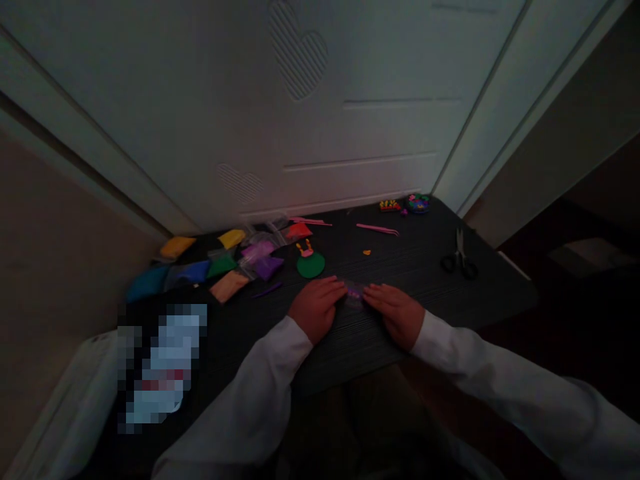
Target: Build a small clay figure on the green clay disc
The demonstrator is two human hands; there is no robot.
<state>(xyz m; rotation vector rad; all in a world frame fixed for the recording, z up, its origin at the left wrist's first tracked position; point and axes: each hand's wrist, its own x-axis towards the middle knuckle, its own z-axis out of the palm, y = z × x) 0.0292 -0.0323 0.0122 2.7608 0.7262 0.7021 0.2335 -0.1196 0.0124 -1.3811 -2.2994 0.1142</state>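
Observation:
A small clear plastic piece with purple bits (355, 294) showing in or under it lies low on the dark table between my two hands. My left hand (315, 310) is at its left end, fingers together and pressed on it. From the right, the fingertips of my right hand (399, 313) press on the other end. Just beyond my left hand is a flat green disc (311, 265), with a small pink piece (307, 253) bearing two orange-yellow stalks at its far edge. A small orange piece (367, 253) lies beyond the clear plastic.
Bags of coloured clay, among them an orange-red one (299, 231) and a green one (221, 267), crowd the left. A purple stick (267, 291) lies near them. Pink tweezers (377, 229), small colourful clay models (418, 203) and black-handled scissors (459, 257) lie farther right. A white door (350, 133) stands behind.

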